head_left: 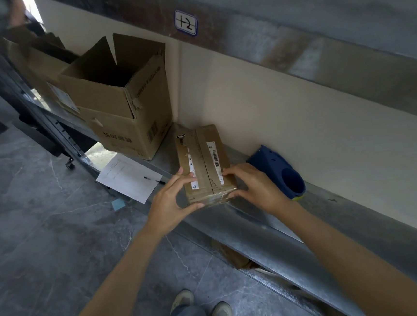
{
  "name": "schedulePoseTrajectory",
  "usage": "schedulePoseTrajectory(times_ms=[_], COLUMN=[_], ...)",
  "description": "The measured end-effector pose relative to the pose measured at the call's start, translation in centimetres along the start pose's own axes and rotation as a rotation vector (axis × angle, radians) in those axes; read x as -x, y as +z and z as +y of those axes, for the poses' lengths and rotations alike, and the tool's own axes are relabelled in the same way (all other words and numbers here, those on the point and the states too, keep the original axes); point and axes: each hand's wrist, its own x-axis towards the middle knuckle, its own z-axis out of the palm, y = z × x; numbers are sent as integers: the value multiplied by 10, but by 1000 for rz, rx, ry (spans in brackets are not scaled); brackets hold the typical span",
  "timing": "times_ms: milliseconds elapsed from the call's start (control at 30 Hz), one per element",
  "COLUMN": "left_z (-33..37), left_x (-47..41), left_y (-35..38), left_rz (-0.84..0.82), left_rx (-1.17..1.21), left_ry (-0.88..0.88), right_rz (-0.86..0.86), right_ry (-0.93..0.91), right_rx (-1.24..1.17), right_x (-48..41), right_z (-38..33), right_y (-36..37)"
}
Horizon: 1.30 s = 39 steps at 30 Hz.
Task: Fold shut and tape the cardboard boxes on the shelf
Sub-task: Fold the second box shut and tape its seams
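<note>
A small flat cardboard box [203, 158] lies on the metal shelf [263, 223], its two top flaps folded shut and meeting along the middle, white barcode labels on them. Clear tape shines along its near edge. My left hand [170, 204] grips the near left corner, fingers on top and thumb on the front face. My right hand [255, 187] holds the near right corner the same way, fingertips on the top flap. A blue tape dispenser [281, 171] lies on the shelf just right of the box.
A large cardboard box [122, 107] with its flaps standing open sits to the left, another open box [40, 61] behind it. A white paper sheet [128, 180] with a pen hangs over the shelf edge. An upper shelf beam [292, 37] runs overhead. My shoes are below on the grey floor.
</note>
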Motion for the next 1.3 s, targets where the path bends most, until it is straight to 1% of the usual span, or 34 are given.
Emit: schedulePoseTrajectory(times_ms=[67, 167, 233, 333, 500, 567, 700, 833, 967, 1067, 1200, 1300], left_z=[-1, -2, -1, 1, -3, -3, 0, 1, 6, 7, 9, 10], left_x=[-2, -6, -8, -7, -3, -2, 2, 2, 3, 4, 4, 5], left_y=[-8, -21, -24, -21, -17, -12, 4, 7, 14, 18, 16, 12], left_rz=[-48, -159, -178, -139, -109, -69, 42, 57, 131, 157, 144, 106], left_rx=[-15, -54, -84, -78, -42, -31, 19, 27, 33, 43, 24, -37], left_ry=[6, -4, -8, -3, 0, 2, -3, -9, -28, -44, -44, -23], right_rz=[-1, -57, -80, -58, -54, -6, 135, 116, 150, 155, 132, 114], right_ry=[8, 35, 10, -11, 12, 38, 97, 117, 131, 131, 122, 124], right_rx=[-10, -33, 4, 14, 21, 33, 138, 137, 210, 211, 260, 278], right_x=[1, -1, -3, -4, -2, -4, -5, -4, -5, -3, -5, -5], right_z=[-1, 2, 4, 2, -7, -16, -30, -33, -40, -40, -41, -41], right_y=[1, -5, -9, -7, -6, -1, 13, 13, 19, 20, 18, 16])
